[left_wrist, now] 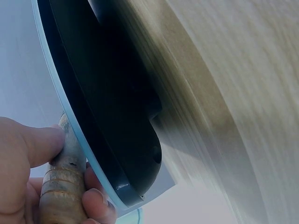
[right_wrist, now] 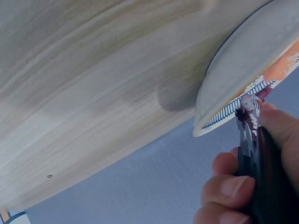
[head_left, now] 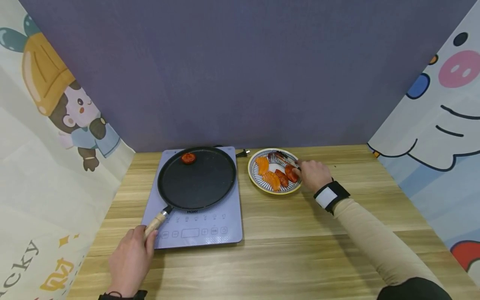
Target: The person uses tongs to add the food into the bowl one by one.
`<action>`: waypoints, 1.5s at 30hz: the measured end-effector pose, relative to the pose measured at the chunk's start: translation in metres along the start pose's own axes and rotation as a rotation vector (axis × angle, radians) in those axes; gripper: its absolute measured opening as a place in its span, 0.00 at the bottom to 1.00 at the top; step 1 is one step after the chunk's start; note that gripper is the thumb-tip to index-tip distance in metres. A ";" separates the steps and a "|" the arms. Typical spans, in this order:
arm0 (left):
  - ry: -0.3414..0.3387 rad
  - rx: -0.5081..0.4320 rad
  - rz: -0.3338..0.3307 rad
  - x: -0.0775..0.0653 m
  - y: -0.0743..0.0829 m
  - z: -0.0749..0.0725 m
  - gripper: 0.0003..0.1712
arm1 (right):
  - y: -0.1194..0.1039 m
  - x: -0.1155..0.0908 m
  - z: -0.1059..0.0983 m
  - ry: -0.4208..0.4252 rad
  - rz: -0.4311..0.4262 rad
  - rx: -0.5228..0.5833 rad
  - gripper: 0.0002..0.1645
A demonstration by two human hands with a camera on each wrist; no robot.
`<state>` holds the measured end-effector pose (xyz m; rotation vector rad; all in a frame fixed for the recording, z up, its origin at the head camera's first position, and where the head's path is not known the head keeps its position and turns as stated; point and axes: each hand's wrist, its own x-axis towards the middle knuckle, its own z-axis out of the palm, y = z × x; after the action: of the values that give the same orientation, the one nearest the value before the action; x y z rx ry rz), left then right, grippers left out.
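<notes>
My left hand [head_left: 131, 258] grips the wooden handle [head_left: 155, 224] of a flat black frying pan [head_left: 196, 183]. In the left wrist view the thumb and fingers wrap round that handle [left_wrist: 63, 186]. One round reddish-brown piece of food [head_left: 188, 158] lies near the pan's far edge. My right hand [head_left: 316, 175] holds tongs [right_wrist: 254, 158] with black grips over the right side of a patterned plate [head_left: 253, 177]. Their metal tips are at a dark purplish-red piece of food [right_wrist: 247, 103] on the plate. Orange slices [head_left: 271, 180] and red-brown scored pieces [head_left: 282, 178] lie there too.
Under the pan is a light purple induction cooker [head_left: 225, 233] with touch buttons along its front. A black plug [head_left: 243, 153] lies between cooker and plate. The wooden table [head_left: 292, 250] meets a grey-purple partition [head_left: 247, 75] at the back; printed cartoon sheets flank both sides.
</notes>
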<state>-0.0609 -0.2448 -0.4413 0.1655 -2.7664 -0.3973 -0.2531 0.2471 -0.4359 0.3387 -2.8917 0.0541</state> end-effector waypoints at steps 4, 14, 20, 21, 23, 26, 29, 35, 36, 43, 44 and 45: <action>-0.002 0.002 0.001 0.000 0.000 0.000 0.19 | 0.000 -0.001 0.000 0.016 -0.001 0.002 0.19; 0.002 0.001 0.003 0.000 -0.001 0.001 0.19 | 0.003 -0.002 0.004 0.049 -0.007 -0.006 0.19; 0.004 0.002 0.001 0.000 -0.001 0.001 0.19 | 0.002 -0.002 -0.002 0.056 -0.020 -0.002 0.18; 0.005 0.001 0.001 0.000 -0.001 0.001 0.18 | 0.002 -0.002 -0.003 0.058 -0.021 -0.003 0.18; 0.009 0.000 0.002 0.000 -0.001 0.001 0.18 | 0.001 -0.002 -0.006 0.065 -0.024 -0.002 0.18; 0.016 -0.002 0.003 -0.001 -0.001 0.001 0.18 | 0.000 0.000 -0.009 0.079 -0.030 -0.001 0.19; 0.021 -0.004 0.007 -0.001 -0.001 0.000 0.18 | -0.001 0.001 -0.012 0.093 -0.049 -0.004 0.20; 0.018 -0.015 0.015 -0.002 0.000 -0.001 0.18 | -0.005 0.004 -0.015 0.138 -0.096 -0.010 0.23; 0.017 -0.016 0.014 -0.002 0.000 -0.001 0.18 | -0.006 0.004 -0.016 0.148 -0.102 -0.010 0.23; 0.016 -0.007 0.010 -0.001 0.000 -0.001 0.18 | -0.014 0.006 -0.020 0.187 -0.130 -0.026 0.20; 0.013 -0.004 0.009 -0.001 0.000 -0.001 0.18 | -0.015 0.006 -0.020 0.192 -0.134 -0.024 0.20; 0.008 -0.001 0.005 -0.001 0.000 -0.001 0.18 | -0.015 0.006 -0.020 0.198 -0.138 -0.023 0.20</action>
<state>-0.0597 -0.2445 -0.4410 0.1594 -2.7584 -0.3963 -0.2511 0.2320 -0.4149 0.4973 -2.6647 0.0288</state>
